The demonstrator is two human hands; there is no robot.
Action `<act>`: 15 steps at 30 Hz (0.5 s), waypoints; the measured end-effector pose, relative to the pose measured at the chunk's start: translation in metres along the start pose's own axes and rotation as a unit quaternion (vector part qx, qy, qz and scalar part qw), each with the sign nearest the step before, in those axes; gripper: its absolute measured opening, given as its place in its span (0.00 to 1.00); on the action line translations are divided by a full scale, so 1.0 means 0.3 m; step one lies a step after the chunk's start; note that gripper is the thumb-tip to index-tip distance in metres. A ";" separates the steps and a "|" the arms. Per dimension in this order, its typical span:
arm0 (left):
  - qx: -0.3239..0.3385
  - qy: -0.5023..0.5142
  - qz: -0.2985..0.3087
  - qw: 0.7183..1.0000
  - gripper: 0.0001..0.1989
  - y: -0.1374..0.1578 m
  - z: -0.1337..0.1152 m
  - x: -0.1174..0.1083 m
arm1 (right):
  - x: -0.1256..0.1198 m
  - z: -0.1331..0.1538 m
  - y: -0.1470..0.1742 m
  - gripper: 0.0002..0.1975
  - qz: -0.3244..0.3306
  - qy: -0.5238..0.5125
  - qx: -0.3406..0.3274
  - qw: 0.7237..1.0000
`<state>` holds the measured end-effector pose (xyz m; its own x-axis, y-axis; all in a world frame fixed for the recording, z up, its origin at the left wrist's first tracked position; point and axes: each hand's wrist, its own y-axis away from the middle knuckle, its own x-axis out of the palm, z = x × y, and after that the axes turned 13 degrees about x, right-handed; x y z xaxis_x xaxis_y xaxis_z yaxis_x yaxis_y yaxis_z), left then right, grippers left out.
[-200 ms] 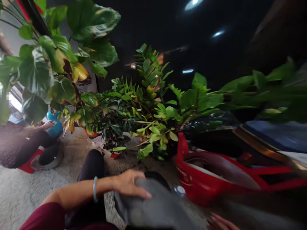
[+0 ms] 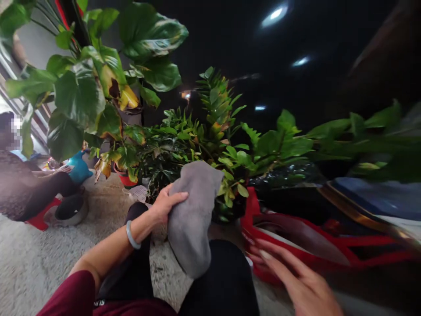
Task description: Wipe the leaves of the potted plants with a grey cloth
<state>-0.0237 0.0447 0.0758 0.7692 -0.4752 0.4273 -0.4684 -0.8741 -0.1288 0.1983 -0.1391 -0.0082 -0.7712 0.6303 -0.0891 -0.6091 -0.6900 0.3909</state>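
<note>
My left hand (image 2: 168, 202), with a pale bangle at its wrist, is closed on the edge of a grey cloth (image 2: 194, 219). The soft, thick-looking fabric is held up in front of my knees, its lower end against my dark-trousered right leg. To the right, my right hand (image 2: 292, 276) holds nothing. Its fingers are stretched out and apart, in front of the side of a red bag (image 2: 263, 219); I cannot tell whether they touch it.
Leafy potted plants (image 2: 187, 127) stand across the front. At the left, a person (image 2: 29, 188) sits on a red stool (image 2: 42, 215) near a dark bucket (image 2: 70, 208) and a blue object (image 2: 80, 169). Rough concrete floor (image 2: 36, 263) lies below.
My left hand has lifted the grey cloth up and forward off my lap. My right hand has come up from the bottom edge to the red bag. The view has shifted slightly.
</note>
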 end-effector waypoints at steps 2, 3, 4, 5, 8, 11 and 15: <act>0.038 0.047 -0.042 0.997 0.29 -0.004 -0.041 -0.011 | 0.160 0.098 0.054 0.31 0.049 -0.015 -0.083 0.995; 0.050 0.064 -0.057 0.995 0.28 0.004 -0.048 -0.017 | 0.241 0.131 0.076 0.34 0.071 -0.023 -0.112 0.991; 0.059 0.078 -0.069 0.993 0.28 0.017 -0.048 -0.023 | 0.318 0.155 0.095 0.38 0.092 -0.029 -0.137 0.986; 0.064 0.092 -0.079 0.990 0.28 0.033 -0.042 -0.029 | 0.390 0.170 0.111 0.42 0.102 -0.028 -0.157 0.982; 0.056 0.136 -0.111 0.983 0.29 0.085 -0.002 -0.045 | 0.556 0.177 0.139 0.48 0.062 0.006 -0.197 0.978; 0.046 0.149 -0.133 0.979 0.27 0.118 0.038 -0.069 | 0.639 0.160 0.141 0.47 0.009 0.036 -0.218 0.975; 0.044 0.071 -0.090 0.992 0.25 0.105 0.059 -0.116 | 0.657 0.172 0.115 0.42 0.032 0.032 -0.215 0.975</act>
<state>-0.0576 0.0318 0.0412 0.7656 -0.2967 0.5708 -0.2842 -0.9520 -0.1136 0.0347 -0.0203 0.0350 -0.8119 0.5669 -0.1393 -0.5698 -0.8215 -0.0224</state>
